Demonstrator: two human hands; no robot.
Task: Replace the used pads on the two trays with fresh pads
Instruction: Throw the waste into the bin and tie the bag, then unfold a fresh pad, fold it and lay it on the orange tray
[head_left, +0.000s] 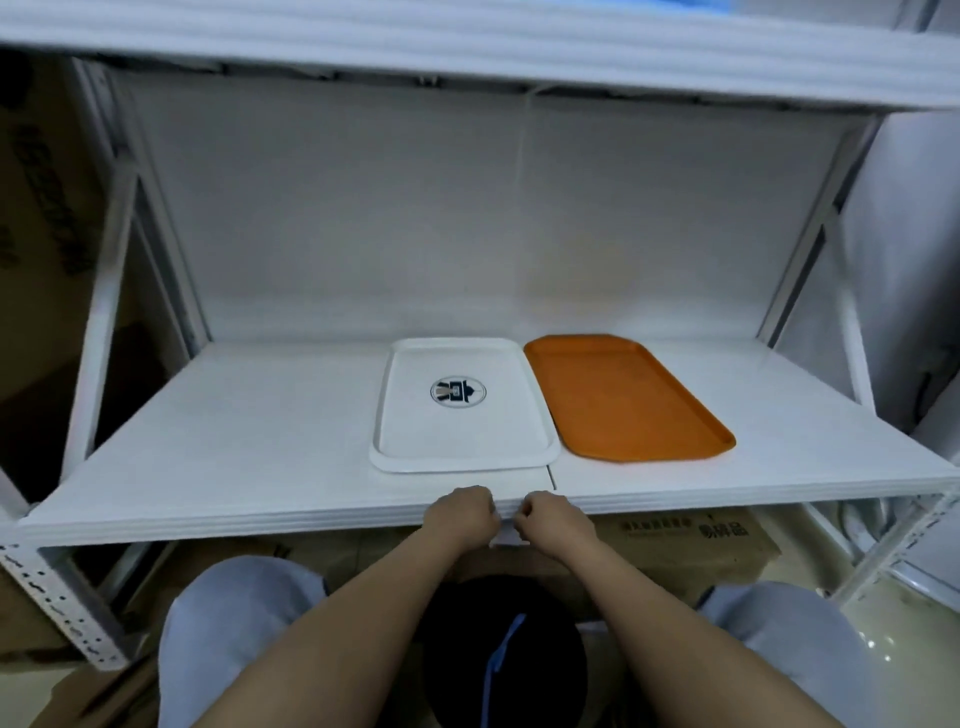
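At the front lip of the white shelf (260, 441), the left hand (464, 512) and right hand (550, 519) curl together, seemingly pinching a thin white sheet (506, 540). Behind them sit a white rectangular plastic tray (462, 447) and, rightward, an orange plastic tray (623, 400). Pulling evenly with both hands should avoid tearing.

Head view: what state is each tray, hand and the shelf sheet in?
White tray: flat on the shelf, logo showing, nothing on it.
Orange tray: flat beside it on the right, bare.
Left hand: fingers curled at the shelf's front edge.
Right hand: curled there too, pinching a white sheet.
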